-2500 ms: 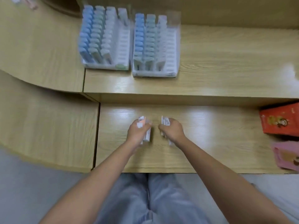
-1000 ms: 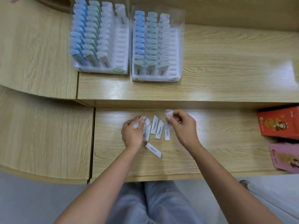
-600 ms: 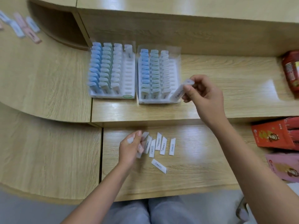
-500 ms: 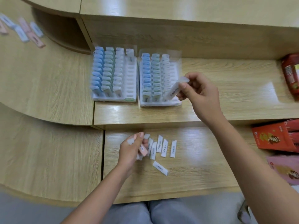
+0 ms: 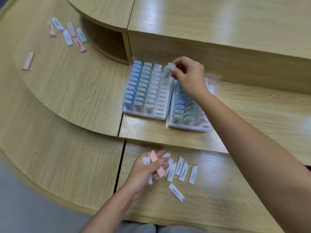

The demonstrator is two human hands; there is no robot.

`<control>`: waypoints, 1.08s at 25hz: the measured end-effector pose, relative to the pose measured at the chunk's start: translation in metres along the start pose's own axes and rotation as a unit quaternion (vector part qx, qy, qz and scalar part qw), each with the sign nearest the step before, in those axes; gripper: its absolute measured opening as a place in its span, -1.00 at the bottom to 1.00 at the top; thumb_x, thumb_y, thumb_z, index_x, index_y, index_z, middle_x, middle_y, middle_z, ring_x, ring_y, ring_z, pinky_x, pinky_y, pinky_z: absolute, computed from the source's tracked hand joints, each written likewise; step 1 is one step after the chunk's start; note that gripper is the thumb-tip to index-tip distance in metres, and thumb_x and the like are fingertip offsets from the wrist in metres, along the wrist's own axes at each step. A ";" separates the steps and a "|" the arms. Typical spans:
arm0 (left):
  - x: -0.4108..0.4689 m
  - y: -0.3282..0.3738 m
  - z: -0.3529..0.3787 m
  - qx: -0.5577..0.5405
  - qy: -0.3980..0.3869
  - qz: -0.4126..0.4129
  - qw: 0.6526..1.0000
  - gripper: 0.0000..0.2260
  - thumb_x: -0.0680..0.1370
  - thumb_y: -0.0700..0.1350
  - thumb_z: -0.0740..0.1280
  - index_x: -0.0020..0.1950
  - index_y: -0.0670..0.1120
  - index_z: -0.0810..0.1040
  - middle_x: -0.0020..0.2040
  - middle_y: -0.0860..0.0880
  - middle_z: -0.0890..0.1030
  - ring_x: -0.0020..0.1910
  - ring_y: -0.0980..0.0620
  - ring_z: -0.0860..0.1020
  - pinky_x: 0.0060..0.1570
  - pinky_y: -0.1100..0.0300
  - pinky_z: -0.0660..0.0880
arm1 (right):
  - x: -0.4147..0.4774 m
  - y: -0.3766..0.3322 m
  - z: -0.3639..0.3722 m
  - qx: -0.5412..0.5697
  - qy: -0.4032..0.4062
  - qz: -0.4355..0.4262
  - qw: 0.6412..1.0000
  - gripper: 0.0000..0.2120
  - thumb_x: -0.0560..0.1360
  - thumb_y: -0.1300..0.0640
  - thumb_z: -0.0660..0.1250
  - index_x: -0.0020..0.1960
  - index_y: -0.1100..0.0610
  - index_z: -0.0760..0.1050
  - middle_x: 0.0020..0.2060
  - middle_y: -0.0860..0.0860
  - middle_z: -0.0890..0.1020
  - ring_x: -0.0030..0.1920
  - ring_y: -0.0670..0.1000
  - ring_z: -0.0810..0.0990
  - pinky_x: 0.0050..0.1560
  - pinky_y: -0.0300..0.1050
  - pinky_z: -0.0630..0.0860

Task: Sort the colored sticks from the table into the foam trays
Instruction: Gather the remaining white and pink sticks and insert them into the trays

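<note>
The right hand [image 5: 188, 74] pinches a white stick [image 5: 168, 71] over the left foam tray [image 5: 161, 113] at frame centre; the left hand [image 5: 144, 170], lower down, grips a pink stick [image 5: 155, 163] among white ones.

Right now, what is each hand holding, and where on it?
The right hand pinches a white stick by its top end, over the left tray. The left hand clutches several sticks around their middles.

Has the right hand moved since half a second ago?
Yes. The right hand with its white stick has gone from the right tray leftward to the far end of the left tray.
</note>
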State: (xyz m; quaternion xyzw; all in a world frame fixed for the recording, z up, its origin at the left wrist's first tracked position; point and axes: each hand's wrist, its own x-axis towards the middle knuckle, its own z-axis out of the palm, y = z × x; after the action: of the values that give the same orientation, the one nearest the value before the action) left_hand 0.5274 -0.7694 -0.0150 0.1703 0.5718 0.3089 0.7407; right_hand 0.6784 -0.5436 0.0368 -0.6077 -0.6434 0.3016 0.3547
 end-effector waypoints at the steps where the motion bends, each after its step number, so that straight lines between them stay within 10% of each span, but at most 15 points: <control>1: 0.000 0.000 -0.003 -0.001 0.007 0.006 1.000 -0.81 0.50 -0.24 0.36 0.11 -0.14 0.53 0.03 -0.12 0.68 0.01 -0.05 0.65 -0.02 0.04 0.59 | 0.003 0.002 0.005 -0.025 0.005 -0.007 1.000 -0.90 0.50 0.17 0.36 -0.03 0.19 0.58 -0.23 0.01 0.60 -0.20 -0.03 0.57 -0.11 -0.15 0.52; 13: 0.004 0.016 -0.003 -0.033 0.032 0.041 0.998 -0.73 0.46 -0.24 0.40 0.15 -0.11 0.57 -0.11 -0.03 0.67 -0.09 0.03 0.64 -0.21 0.26 0.54 | 0.013 0.003 0.020 -0.336 -0.049 -0.114 0.934 -0.78 0.50 0.15 0.32 -0.02 0.32 0.59 0.02 0.17 0.50 0.08 0.16 0.43 -0.03 0.06 0.46; 19: -0.002 0.015 0.002 0.011 0.060 0.100 0.993 -0.78 0.47 -0.28 0.40 0.08 -0.10 0.54 -0.15 0.00 0.62 -0.20 0.12 0.63 -0.29 0.33 0.51 | -0.086 -0.033 -0.018 -0.139 -0.083 -0.093 0.982 -0.84 0.52 0.10 0.33 0.04 0.14 0.57 -0.15 0.00 0.57 -0.19 -0.08 0.48 -0.16 -0.28 0.34; 27: -0.002 -0.008 0.013 0.121 0.007 0.078 0.990 -0.88 0.49 -0.26 0.39 0.01 -0.19 0.54 -0.16 -0.06 0.62 -0.23 0.10 0.62 -0.31 0.28 0.50 | -0.205 0.019 0.010 -0.003 -0.233 0.167 0.958 -0.93 0.48 0.17 0.36 -0.06 0.05 0.59 -0.28 -0.17 0.55 -0.25 -0.21 0.47 -0.20 -0.35 0.38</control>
State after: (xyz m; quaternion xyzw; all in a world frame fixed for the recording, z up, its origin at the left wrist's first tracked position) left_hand 0.5411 -0.7752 -0.0147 0.3007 0.5951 0.2950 0.6844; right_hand 0.6829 -0.7455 -0.0026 -0.6208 -0.5983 0.4875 0.1377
